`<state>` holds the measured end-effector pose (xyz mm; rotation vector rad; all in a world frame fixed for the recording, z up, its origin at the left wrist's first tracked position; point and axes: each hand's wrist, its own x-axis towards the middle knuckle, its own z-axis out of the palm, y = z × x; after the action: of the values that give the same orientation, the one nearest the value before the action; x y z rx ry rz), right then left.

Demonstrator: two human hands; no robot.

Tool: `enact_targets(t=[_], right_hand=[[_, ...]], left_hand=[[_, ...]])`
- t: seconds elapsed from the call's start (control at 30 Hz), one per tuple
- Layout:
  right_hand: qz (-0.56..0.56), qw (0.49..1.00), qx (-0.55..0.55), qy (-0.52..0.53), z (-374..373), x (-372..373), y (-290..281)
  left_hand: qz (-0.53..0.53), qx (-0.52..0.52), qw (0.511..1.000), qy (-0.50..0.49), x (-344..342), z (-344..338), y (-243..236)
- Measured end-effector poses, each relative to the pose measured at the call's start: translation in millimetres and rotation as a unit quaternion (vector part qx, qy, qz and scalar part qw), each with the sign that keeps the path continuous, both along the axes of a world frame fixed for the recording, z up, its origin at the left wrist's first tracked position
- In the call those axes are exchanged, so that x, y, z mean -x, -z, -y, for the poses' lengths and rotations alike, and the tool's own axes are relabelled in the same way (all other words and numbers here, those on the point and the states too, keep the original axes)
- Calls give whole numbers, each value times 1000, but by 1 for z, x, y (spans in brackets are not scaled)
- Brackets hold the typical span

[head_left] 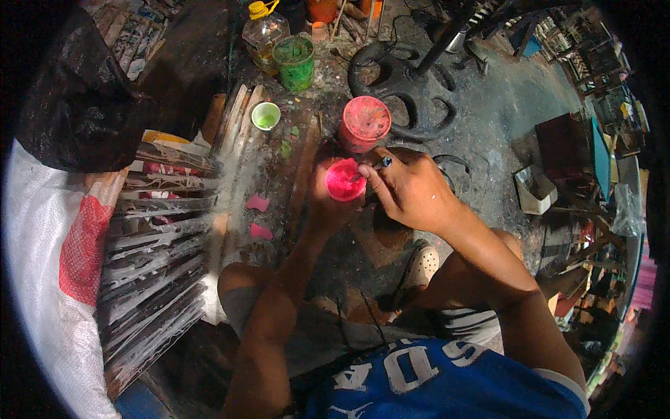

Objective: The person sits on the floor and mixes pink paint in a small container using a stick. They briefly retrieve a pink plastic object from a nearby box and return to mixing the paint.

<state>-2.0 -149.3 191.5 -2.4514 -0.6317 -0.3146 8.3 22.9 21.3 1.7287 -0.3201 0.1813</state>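
My left hand (329, 208) is wrapped round a small bright pink cup (342, 187), its opening turned up toward me. A piece of the cup's rim stands up unevenly on the far side. From the right, my right hand (412, 187) meets the rim with thumb and fingers pinched together. A small dark, bluish thing (386, 161) shows at those fingers; whether it is a ring or a tool's end I cannot tell. Just beyond the hands stands a pinkish-red tub (366, 120) with a stained top. Two pink scraps (257, 203) lie on the floor to the left.
A small pale cup with green inside (266, 116), a green bucket (294, 64) and a clear jug with a yellow cap (265, 35) stand at the far left. Paint-streaked slats (157, 244) and a white sack (42, 230) flank me. A dark metal base (401, 87) lies ahead.
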Motion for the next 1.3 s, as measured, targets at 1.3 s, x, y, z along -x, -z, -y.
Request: enact_targets(t=[1.3], right_hand=[[-30,998,-21,-41,9,-6,-2]], left_hand=[[-18,57,998,35,-3,1,8]])
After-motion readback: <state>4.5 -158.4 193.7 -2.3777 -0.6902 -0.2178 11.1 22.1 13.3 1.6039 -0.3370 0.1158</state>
